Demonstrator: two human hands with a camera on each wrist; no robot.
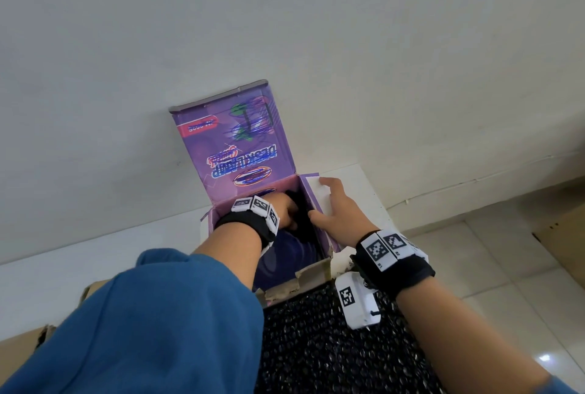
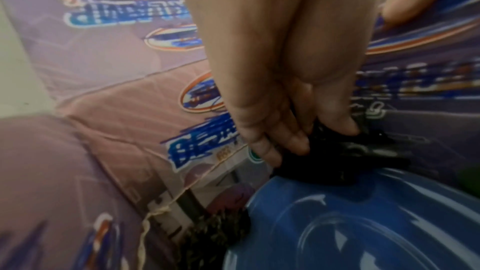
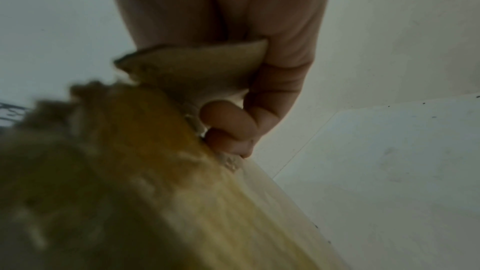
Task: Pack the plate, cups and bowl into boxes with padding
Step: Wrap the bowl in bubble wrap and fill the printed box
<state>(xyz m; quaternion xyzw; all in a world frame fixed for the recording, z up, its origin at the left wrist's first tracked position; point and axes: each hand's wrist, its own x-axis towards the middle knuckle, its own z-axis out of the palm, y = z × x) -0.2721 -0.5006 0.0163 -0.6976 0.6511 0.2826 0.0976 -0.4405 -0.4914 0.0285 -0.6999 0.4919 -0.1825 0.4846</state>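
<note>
An open purple box stands on a white ledge, its lid leaning back against the wall. Inside lies a blue dish; whether it is the plate or the bowl I cannot tell. My left hand reaches into the box and pinches a wad of black padding at the dish's far rim. My right hand grips the box's right side flap, thumb inside and fingers curled outside. No cups are in view.
A sheet of black bubble wrap lies in front of the box. A brown cardboard box sits at the lower left and another at the right on the tiled floor. The wall is directly behind the box.
</note>
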